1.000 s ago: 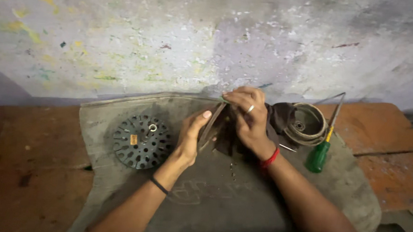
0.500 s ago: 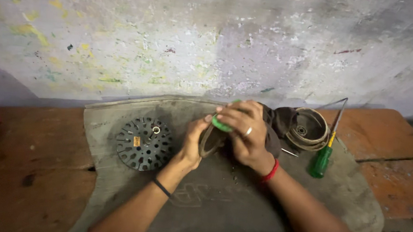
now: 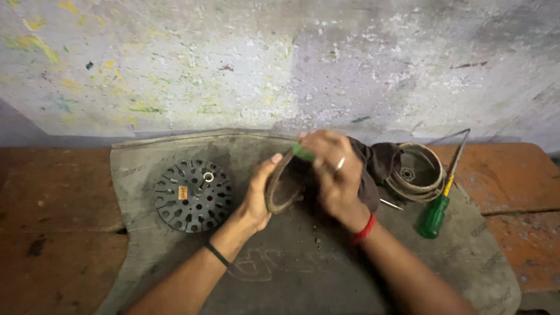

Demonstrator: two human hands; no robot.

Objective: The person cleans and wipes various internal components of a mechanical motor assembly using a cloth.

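hands meet over the grey mat (image 3: pixel 300 267), just right of the perforated black disc (image 3: pixel 194 194) that lies flat on it. left hand (image 3: pixel 259 198) is curled around the outer edge of a dished round metal cover (image 3: pixel 285 188), holding it on edge, tilted, above the mat. right hand (image 3: pixel 330 170) is closed in a pinch on a small green-handled tool (image 3: pixel 303 152), whose tip i cannot see, set at the cover's upper rim. judging by this, the step in hand is working or scraping at the cover's rim or inside; the next move would call for a steady left grip so the cover does not turn, and light, controlled pressure from the tool.

farther right of the disc, beyond the hands, sit a dark cloth (image 3: pixel 382 161), a ringed metal housing (image 3: pixel 416 173) and a green-handled screwdriver (image 3: pixel 437 210), all untouched.

against the frame a second ago, the green tool has come into view at the rim where none showed, and the cover is turned more open toward the camera; the disc and screwdriver lie as they did.
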